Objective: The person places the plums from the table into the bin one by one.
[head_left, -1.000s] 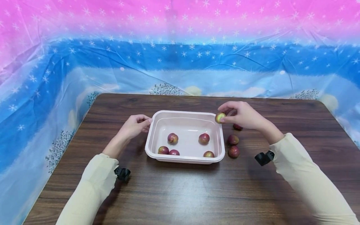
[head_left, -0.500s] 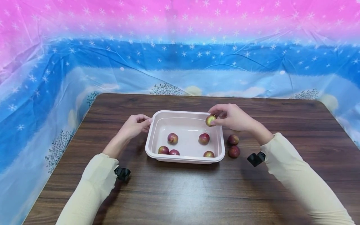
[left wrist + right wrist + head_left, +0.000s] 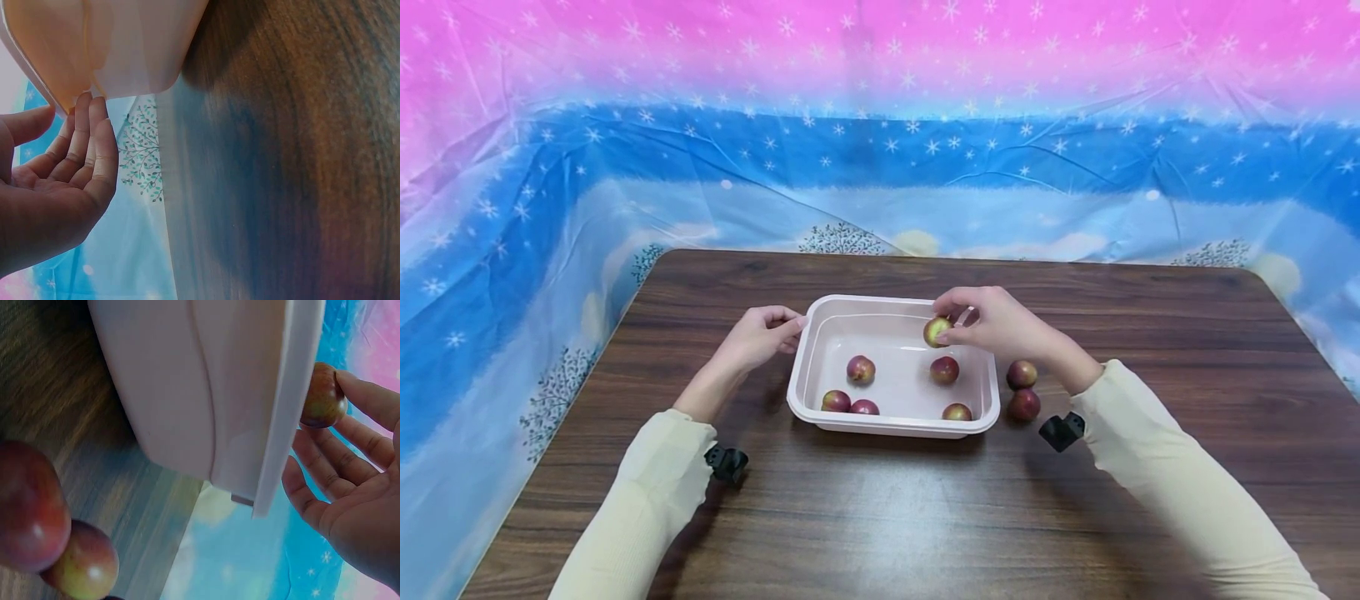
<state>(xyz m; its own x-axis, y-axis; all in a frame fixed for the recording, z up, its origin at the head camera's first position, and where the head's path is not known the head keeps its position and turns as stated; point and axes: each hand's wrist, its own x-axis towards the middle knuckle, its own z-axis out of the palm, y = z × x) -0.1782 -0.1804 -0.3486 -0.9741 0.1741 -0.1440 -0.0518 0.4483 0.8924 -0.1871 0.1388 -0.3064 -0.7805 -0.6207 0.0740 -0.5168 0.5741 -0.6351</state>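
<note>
A pale pink plastic basin (image 3: 895, 427) stands on the table. My left hand (image 3: 762, 337) pinches its left rim; in the left wrist view, that hand's thumb and fingertips meet the basin's edge (image 3: 134, 62). Over the basin's back right part, my right hand (image 3: 1000, 323) holds a yellow-green and red plum (image 3: 937, 332) between thumb and fingers. The right wrist view has the held plum (image 3: 324, 397) partly behind the rim. Several plums lie on the basin floor, among them a red one (image 3: 944, 370) below the held plum and another (image 3: 861, 369) left of centre.
Right of the basin, two plums (image 3: 1022, 405) sit close together on the dark wooden table (image 3: 880, 517). A sliver of a further plum shows at the bottom of the right wrist view. A snowflake-patterned cloth (image 3: 880, 150) hangs behind the table.
My right hand has moved left with the plum, from the basin's right rim to over its inside, and slightly lower. The left hand and the basin have stayed in place.
</note>
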